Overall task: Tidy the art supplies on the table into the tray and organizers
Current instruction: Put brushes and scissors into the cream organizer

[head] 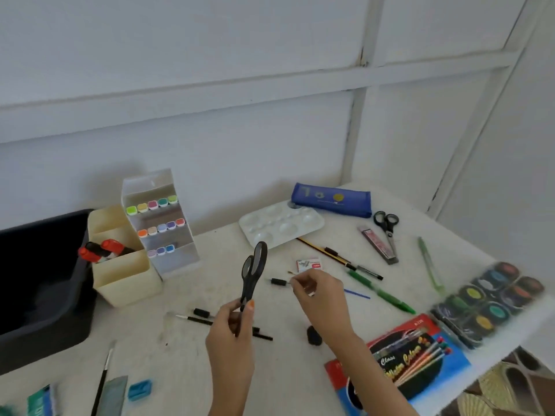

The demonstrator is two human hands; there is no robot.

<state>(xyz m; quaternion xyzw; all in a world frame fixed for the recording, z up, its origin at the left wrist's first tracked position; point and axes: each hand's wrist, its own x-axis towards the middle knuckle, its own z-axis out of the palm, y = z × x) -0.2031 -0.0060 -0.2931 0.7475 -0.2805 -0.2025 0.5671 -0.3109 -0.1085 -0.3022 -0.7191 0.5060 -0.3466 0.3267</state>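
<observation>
Starting at the far left of the frame, a dark tray [45,295] sits at the table [210,385] edge, and touching its right side is a cream organizer [120,271] with a couple of red-capped markers [99,250] leaning in it. Just right of that stands a clear marker rack [162,223] with three rows of coloured caps. Along the bottom left there's a thin brush [102,382] and a little blue sharpener [139,390].

Moving to the middle, the left hand [231,334] is pinched shut around the blade end of black-handled scissors [253,274], holding them up off the table with the handles pointing up. Behind and below it lie a couple of black pens [198,319]. The right hand [318,295] is just to the right, fingertips closed on something tiny and thin with a black grip [277,281], can't tell what exactly. A small staples box [309,263] sits right above those fingers.

Further right: a white paint palette [280,225], a blue pencil case [330,199] behind it, a second pair of scissors [387,226], green pens [381,292], a watercolour box [411,361] at lower right, and paint pots [489,301] at the right edge.
</observation>
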